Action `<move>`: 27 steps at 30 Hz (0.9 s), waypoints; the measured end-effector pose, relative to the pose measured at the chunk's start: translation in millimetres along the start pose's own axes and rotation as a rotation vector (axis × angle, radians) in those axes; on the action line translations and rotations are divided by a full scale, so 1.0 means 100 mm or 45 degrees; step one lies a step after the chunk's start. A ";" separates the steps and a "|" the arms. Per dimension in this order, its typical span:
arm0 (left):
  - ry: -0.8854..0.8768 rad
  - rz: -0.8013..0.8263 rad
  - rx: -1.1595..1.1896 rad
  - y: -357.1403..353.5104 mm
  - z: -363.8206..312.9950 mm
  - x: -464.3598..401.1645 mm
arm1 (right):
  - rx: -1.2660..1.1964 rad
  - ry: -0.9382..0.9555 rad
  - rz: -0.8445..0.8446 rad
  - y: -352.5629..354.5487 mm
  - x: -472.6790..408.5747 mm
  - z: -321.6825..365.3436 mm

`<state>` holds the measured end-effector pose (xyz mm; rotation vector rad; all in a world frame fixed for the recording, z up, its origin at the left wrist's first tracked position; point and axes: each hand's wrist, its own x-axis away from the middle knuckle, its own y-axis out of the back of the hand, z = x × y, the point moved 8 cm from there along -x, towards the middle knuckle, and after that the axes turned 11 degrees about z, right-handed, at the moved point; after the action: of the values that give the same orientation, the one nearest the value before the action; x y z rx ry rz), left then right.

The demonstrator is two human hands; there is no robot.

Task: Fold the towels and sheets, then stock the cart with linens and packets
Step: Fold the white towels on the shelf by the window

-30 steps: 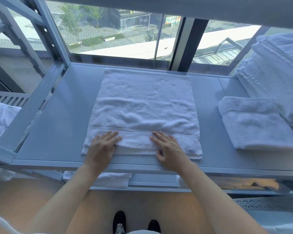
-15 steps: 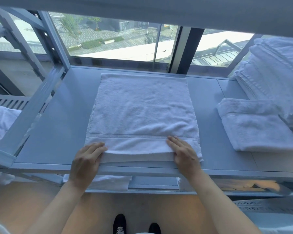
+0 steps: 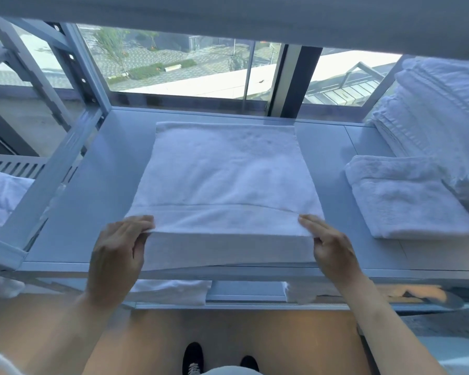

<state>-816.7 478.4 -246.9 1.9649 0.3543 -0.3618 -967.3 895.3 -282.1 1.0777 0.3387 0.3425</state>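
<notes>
I'm pinching the towel's (image 3: 222,171) near corners with left hand (image 3: 117,255) and right hand (image 3: 333,253), lifting evenly and aiming to meet the far edge squarely.

I could read no text, label, brand, number or sign anywhere in the head view.
</notes>
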 end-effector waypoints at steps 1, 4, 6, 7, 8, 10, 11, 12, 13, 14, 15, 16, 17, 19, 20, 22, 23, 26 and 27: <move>0.008 0.043 0.028 -0.10 0.00 0.14 | -0.017 -0.025 0.093 -0.13 0.07 -0.03; 0.034 0.190 0.114 -0.46 0.00 0.54 | -0.051 -0.034 0.215 -0.40 0.27 -0.09; 0.036 0.219 0.132 -0.58 0.02 0.69 | -0.060 -0.027 0.183 -0.41 0.29 -0.13; 0.035 0.217 0.124 -0.60 0.04 0.71 | -0.054 -0.026 0.176 -0.40 0.28 -0.14; 0.035 0.213 0.117 -0.61 0.05 0.70 | -0.046 -0.033 0.174 -0.38 0.27 -0.17; 0.040 0.206 0.101 -0.60 0.08 0.66 | -0.018 -0.052 0.176 -0.32 0.27 -0.24; 0.041 0.209 0.090 -0.59 0.07 0.65 | 0.006 -0.055 0.182 -0.29 0.28 -0.27; 0.040 0.213 0.078 -0.58 0.06 0.64 | 0.044 -0.046 0.188 -0.27 0.30 -0.28; 0.042 0.219 0.069 -0.57 0.05 0.64 | 0.087 -0.021 0.185 -0.27 0.34 -0.27; 0.055 0.230 0.066 -0.55 0.05 0.65 | 0.130 0.009 0.168 -0.24 0.39 -0.23; 0.076 0.241 0.066 -0.52 0.05 0.66 | 0.174 0.035 0.138 -0.22 0.44 -0.18; 0.097 0.247 0.059 -0.49 0.06 0.67 | 0.212 0.060 0.102 -0.19 0.49 -0.12; 0.116 0.249 0.045 -0.46 0.04 0.66 | 0.229 0.098 0.074 -0.18 0.52 -0.04; 0.129 0.251 0.019 -0.43 0.00 0.55 | 0.187 0.157 0.070 -0.19 0.46 0.15; 0.114 0.254 0.007 -0.45 -0.05 0.45 | 0.159 0.172 0.099 -0.25 0.36 0.27; 0.052 0.318 -0.018 -0.60 -0.18 0.12 | 0.112 0.188 0.215 -0.46 0.06 0.60; 0.024 0.407 -0.029 -0.75 -0.26 -0.07 | 0.098 0.195 0.286 -0.59 -0.13 0.79; 0.046 0.744 -0.154 -1.28 -0.35 -0.57 | 0.118 0.227 0.486 -1.01 -0.74 1.28; 0.092 0.818 -0.206 -1.42 -0.29 -0.68 | 0.143 0.222 0.540 -1.12 -0.91 1.35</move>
<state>-933.1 555.8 -324.3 1.8204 -0.2042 0.1486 -979.0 700.7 -314.3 1.2316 0.2844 0.8069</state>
